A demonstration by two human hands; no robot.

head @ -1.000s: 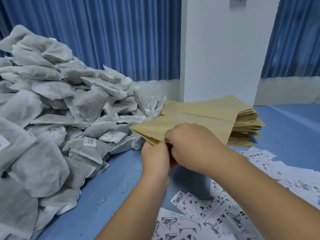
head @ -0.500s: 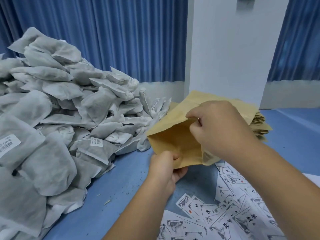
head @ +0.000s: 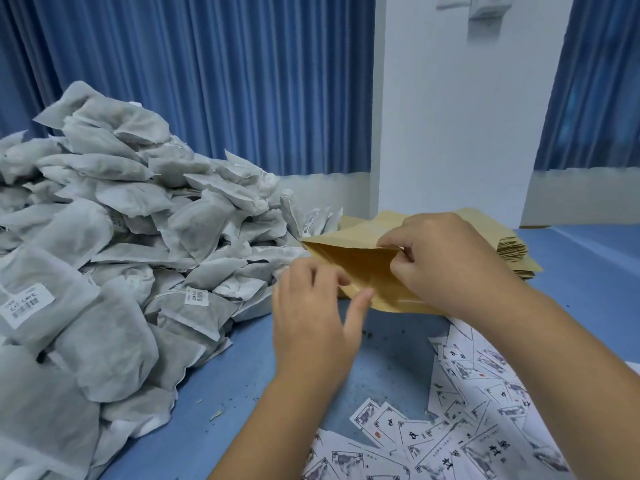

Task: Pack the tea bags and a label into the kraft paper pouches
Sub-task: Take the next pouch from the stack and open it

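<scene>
A kraft paper pouch (head: 363, 271) is held above the blue table (head: 225, 393), its mouth gaping open toward the left. My right hand (head: 446, 261) pinches the upper edge of that mouth. Just below and left of the mouth is my left hand (head: 311, 323), blurred, with its fingers loosely spread and nothing in them; its thumb points at the pouch's lower edge. A big heap of grey tea bags (head: 121, 254) fills the left side. Printed paper labels (head: 485, 427) lie scattered at the lower right.
A stack of flat kraft pouches (head: 516, 251) lies behind my right hand. A white pillar (head: 450, 116) and blue curtains (head: 242, 81) stand behind the table. Small tea crumbs dot the blue surface between the heap and the labels.
The pouch was lifted off the stack and its mouth pulled open. My left hand has let go of the lower edge and moved left. My right hand still holds the upper edge.
</scene>
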